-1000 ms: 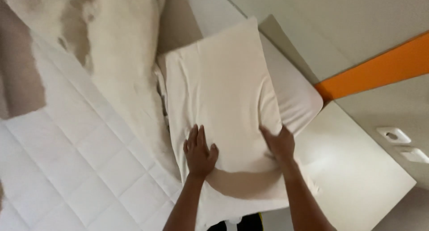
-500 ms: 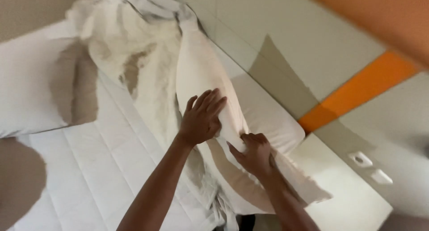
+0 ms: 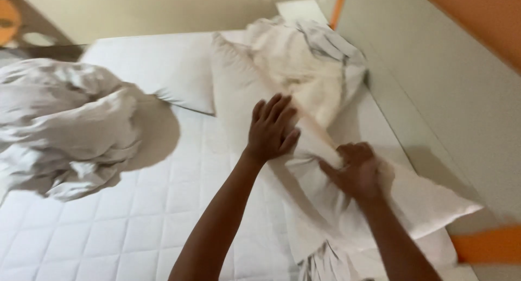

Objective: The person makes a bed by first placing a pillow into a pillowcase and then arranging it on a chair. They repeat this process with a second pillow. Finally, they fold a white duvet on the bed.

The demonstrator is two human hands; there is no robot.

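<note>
Pillow in a white case lies slantwise across the right side of the bed, running from the far middle down to the near right, where one corner pokes out toward the wall. The left hand rests flat on its upper part, fingers spread wide and straight, pressing down and gripping nothing. The right hand sits lower and to the right, fingers curled and pinching a fold of the case, so that the cloth bunches up under them.

Just beyond the pillow, at the far right against the wall, lies a crumpled sheet with darker patches. A second white pillow lies flat at the far middle of the bed, touching the first. At the left sits a rumpled heap of white bedding, well apart from both hands and casting a shadow on the quilted mattress cover. A pale wall with orange bands closes in the right side.

Half a second ago the left hand was raised with its fingers lifted off the cloth; now it is down flat on the pillow. The view has also swung, so that the heap at the left has come into sight.
</note>
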